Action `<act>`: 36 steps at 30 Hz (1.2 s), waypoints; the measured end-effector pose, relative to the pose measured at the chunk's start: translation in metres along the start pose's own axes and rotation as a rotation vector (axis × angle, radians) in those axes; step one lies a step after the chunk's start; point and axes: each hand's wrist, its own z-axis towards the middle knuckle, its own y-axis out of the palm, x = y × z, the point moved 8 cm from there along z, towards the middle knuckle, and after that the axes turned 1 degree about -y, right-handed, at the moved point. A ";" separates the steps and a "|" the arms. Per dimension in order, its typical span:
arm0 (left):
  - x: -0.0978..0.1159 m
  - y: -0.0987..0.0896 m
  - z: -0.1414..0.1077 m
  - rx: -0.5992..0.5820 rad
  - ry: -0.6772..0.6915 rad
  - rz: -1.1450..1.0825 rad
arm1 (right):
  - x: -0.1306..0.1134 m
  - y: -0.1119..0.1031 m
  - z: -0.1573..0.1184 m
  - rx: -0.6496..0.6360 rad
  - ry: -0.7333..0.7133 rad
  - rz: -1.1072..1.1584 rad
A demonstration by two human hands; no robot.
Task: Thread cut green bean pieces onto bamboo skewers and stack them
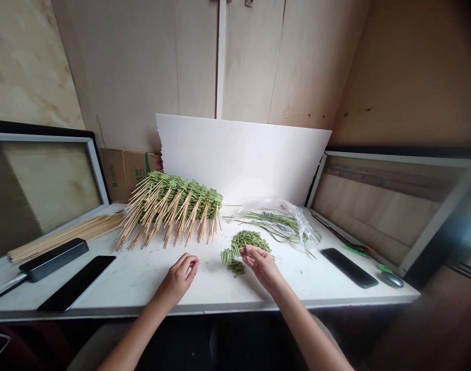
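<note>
My right hand [258, 264] pinches a thin wooden skewer threaded with a row of short green stem pieces [229, 255], which look like cut garlic scapes. Just behind it lies a heap of loose cut pieces [253, 239], and a smaller cluster [236, 266] rests on the white table below the skewer. My left hand [181, 274] hovers over the table to the left, fingers curled with thumb and forefinger together; whatever they may hold is hidden. Finished-looking skewers [181, 193] with green pieces are stacked at the back left, bare stick ends facing me.
Bare wooden sticks [71, 234] lie at left, near a black box-shaped device [54, 259] and a dark phone-like slab [78, 283]. At right are long green stems [276, 222] in a clear plastic bag [303, 221], a phone [349, 267] and a mouse [392, 279]. A white board [239, 157] stands behind.
</note>
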 end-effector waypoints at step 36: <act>0.018 -0.004 0.001 -0.024 0.092 0.082 | -0.005 -0.009 0.004 -0.011 -0.061 -0.139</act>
